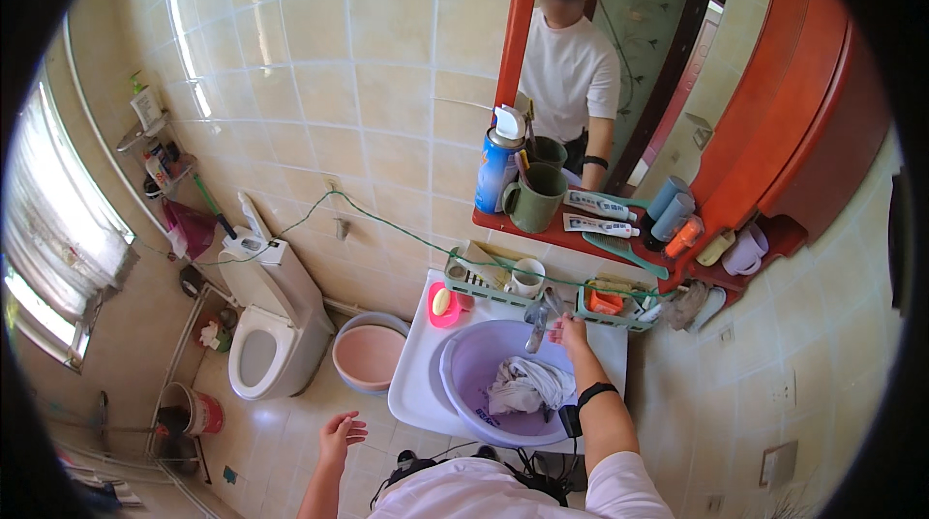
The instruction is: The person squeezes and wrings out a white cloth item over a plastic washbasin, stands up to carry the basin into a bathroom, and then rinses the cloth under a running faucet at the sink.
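Note:
A purple plastic basin (pixel 464 381) stands in the white washbasin (pixel 417 392), with a crumpled pale cloth (pixel 526 385) lying inside it. My right hand (pixel 570 332) reaches over the basin's far edge, beside the metal faucet (pixel 537 327); whether its fingers touch the faucet handle cannot be told. My left hand (pixel 342 434) hangs free to the left of the washbasin, palm turned inward and fingers apart, with nothing in it. A yellow bar of soap (pixel 440 300) rests in a pink soap dish (pixel 451 314) at the washbasin's back left corner.
Green plastic baskets (pixel 493 290) line the back, one holding a white mug (pixel 525 277). Above them, a red shelf (pixel 501 221) carries a spray can (pixel 498 171), a green mug (pixel 537 200) and toothpaste tubes (pixel 599 224). Nested basins (pixel 370 356) and a toilet (pixel 265 352) stand left.

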The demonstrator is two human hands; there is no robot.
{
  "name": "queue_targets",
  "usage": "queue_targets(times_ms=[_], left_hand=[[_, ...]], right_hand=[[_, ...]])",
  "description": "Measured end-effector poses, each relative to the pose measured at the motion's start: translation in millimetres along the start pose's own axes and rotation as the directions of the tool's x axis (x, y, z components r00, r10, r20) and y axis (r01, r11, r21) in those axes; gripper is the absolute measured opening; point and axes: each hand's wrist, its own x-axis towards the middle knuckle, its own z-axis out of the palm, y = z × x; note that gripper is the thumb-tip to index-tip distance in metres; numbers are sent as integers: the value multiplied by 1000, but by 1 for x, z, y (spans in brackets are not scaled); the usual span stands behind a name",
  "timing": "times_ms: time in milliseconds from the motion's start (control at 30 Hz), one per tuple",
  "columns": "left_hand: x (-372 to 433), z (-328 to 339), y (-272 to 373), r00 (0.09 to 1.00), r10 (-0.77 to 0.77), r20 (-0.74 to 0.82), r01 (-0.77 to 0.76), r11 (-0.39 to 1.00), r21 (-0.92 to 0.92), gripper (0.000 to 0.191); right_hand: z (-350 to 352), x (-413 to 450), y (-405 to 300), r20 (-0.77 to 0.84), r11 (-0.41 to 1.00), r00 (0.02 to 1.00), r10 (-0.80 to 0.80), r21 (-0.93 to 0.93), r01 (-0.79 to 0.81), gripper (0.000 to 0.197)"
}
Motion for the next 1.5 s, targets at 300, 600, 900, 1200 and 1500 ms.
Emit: queue_targets(times_ms=[300, 600, 900, 1200, 1500], left_hand=[[-45, 39, -3, 987, -13, -158, 20, 999, 45, 27], [-45, 110, -17, 998, 19, -58, -8, 984, 178, 25], [-9, 227, 42, 895, -195, 401, 201, 979, 26, 31], [126, 339, -19, 669, -568, 480, 706, 688, -169, 46], [230, 408, -101, 599, -646, 474, 801, 478, -360, 45]], right_hand=[[-7, 10, -31, 239, 989, 960, -145, 4, 148, 30], [-23, -13, -37, 353, 983, 930, -98, 180, 35, 37], [-112, -65, 29, 425, 859, 889, -169, -378, 345, 25], [-134, -214, 44, 335, 461, 742, -581, -616, 639, 16], [-191, -337, 76, -156, 709, 860, -486, -646, 283, 20]])
